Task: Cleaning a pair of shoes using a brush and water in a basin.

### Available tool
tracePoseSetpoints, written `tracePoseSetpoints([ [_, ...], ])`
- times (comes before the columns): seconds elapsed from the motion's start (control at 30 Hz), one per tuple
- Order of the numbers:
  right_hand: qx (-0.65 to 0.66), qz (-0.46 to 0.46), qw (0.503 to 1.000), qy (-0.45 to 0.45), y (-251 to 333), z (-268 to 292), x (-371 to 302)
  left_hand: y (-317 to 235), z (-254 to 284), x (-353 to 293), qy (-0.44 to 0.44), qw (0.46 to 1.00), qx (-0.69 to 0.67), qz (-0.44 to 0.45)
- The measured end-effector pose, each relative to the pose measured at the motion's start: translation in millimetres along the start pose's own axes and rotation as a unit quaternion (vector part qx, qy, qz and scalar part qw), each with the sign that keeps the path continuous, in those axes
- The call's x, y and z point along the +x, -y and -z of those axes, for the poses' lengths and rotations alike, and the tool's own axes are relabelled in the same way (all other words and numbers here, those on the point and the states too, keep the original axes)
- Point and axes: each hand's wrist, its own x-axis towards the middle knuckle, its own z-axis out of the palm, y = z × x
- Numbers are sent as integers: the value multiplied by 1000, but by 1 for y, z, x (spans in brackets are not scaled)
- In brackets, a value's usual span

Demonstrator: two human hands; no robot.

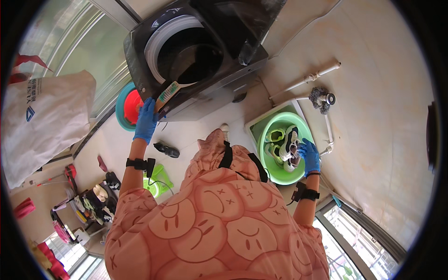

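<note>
My left hand [147,120], in a blue glove, is closed on a scrub brush [168,93] with a wooden handle and pale, green-marked bristles. The brush lies along the edge of a dark top-loading washing machine [205,100], whose lid stands raised over the drum. To the right, my blue-gloved right hand [310,157] is at the rim of a light green basin [280,176], fingers stretched toward the shoes. Inside the basin are a white and dark sneaker [291,138] and lime-green shoes [275,135]. Whether my fingertips touch the sneaker, I cannot tell.
The basin sits in a pale sink [254,122], beside wall pipes [322,73]. A teal tub [122,114] with a red basin [132,105] stands at left. On the floor are a black shoe [166,150] and a green stool [161,179]. A white bag [51,121] hangs far left.
</note>
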Motion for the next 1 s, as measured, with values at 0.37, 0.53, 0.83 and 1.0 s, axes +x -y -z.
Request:
tracePoseSetpoints([
  [0.37,69,52,962,-258,-47,119,-17,-22,15,-7,-45,998,-14,-35],
  [0.53,60,56,925,-371,-99,186,-10,-72,15,-18,-75,995,-19,-66],
  [0.83,-444,-22,810,-382,-110,181,35,-87,-9,-163,59,989,-67,120],
  [1.0,-413,263,789,-372,-81,141,24,-28,-45,-358,392,891,43,224],
])
